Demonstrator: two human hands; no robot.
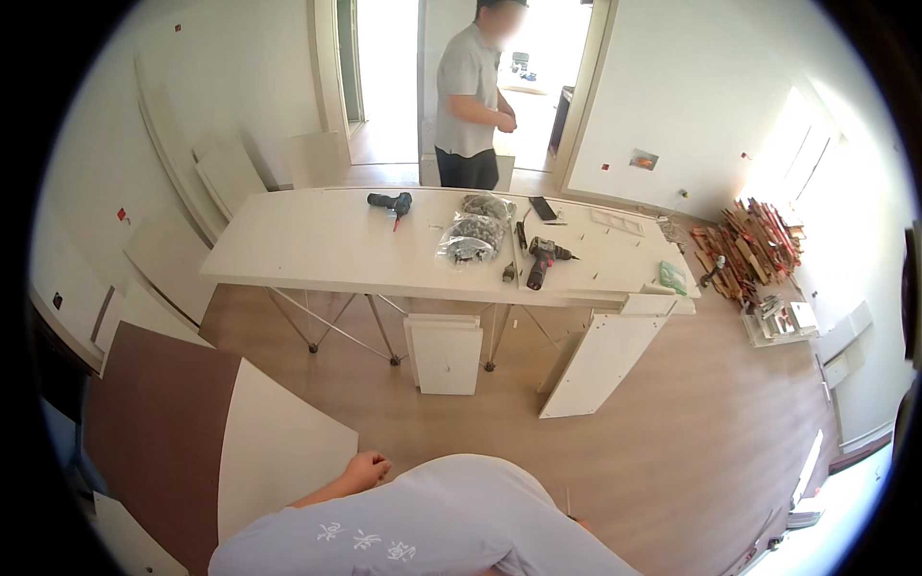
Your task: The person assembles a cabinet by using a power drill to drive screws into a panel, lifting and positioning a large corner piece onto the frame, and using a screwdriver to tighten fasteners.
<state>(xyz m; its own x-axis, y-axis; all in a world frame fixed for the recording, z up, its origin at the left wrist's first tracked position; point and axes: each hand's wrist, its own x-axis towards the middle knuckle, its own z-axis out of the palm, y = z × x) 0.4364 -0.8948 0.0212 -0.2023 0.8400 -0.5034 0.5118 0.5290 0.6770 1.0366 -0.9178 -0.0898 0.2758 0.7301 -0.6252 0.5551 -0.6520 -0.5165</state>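
My left hand hangs beside my body at the lower middle, its fingers curled in with nothing seen in them. It is nearest to the white panel that leans at the left next to a dark brown panel. Of my right hand only a sliver shows past my pale clothing, so its fingers are hidden. Ahead stands a long white board on folding metal legs, a worktable. On it lie a blue-black power drill, a dark cordless drill and clear bags of hardware.
Beyond the worktable a person stands near the doorway. White panels and a drilled panel lean at the table's front. Wood scraps are piled at the right by a plastic bin. More boards lean along the left wall.
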